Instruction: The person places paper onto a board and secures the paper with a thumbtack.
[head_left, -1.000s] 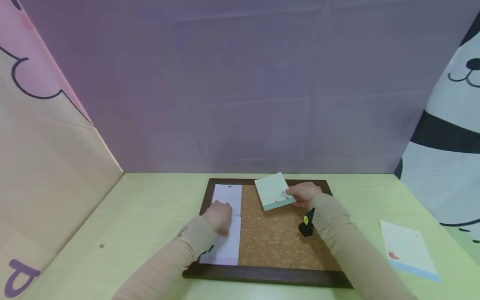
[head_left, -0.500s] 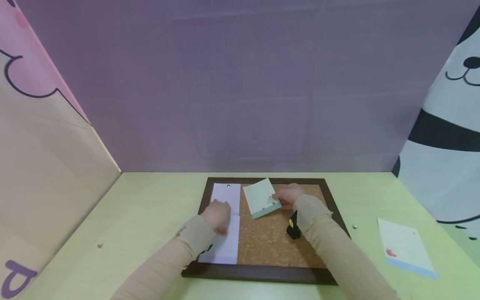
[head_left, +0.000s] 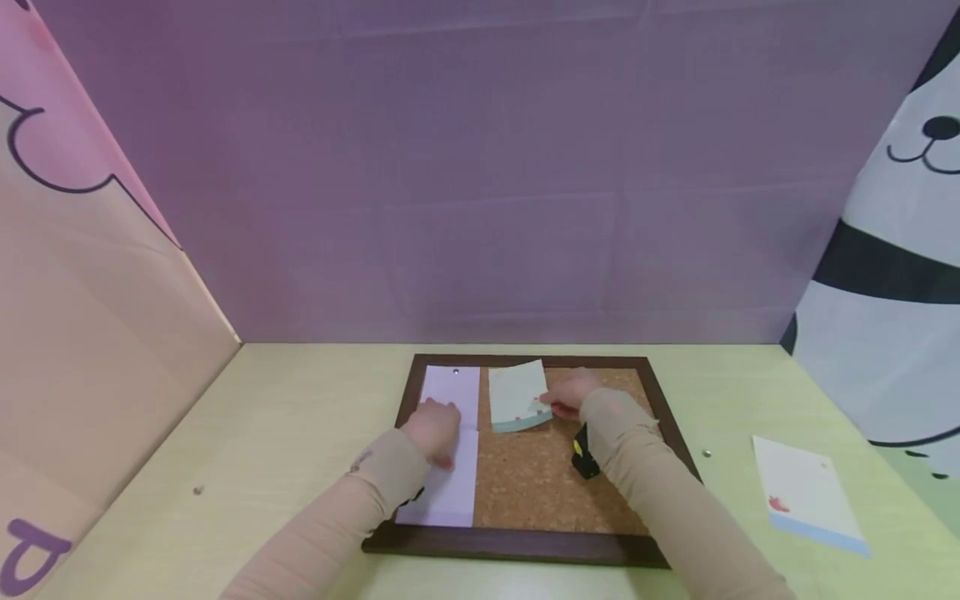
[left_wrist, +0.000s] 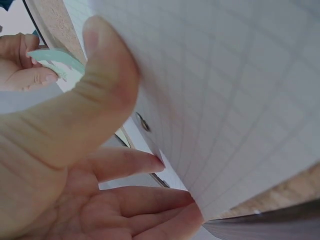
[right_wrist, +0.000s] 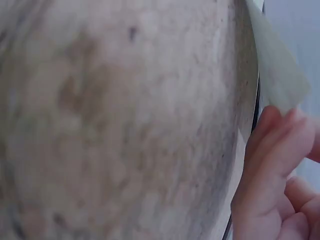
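A framed cork board (head_left: 555,492) lies on the table. Two gridded pale sheets of paper (head_left: 462,396) run down its left side, one above the other. My left hand (head_left: 432,431) rests on them, fingers fairly straight and thumb touching the grid in the left wrist view, beside a small metal pin (left_wrist: 143,122). At the board's upper middle, my right hand (head_left: 572,392) pinches the lower right corner of a white note sheet (head_left: 517,392) with a green bottom band. The sheet bends slightly, and its top edge overlaps the board's frame.
Another note sheet (head_left: 807,492), with a red print and blue band, lies on the table to the right. A silver pushpin (head_left: 707,453) sits between it and the board. One more small pin (head_left: 198,490) is at the left. A purple backdrop (head_left: 480,167) rises behind the table.
My right hand has moved left and slightly down with the note sheet, which has turned straighter beside the gridded papers. A pushpin at the right has come into view. The left hand stays put.
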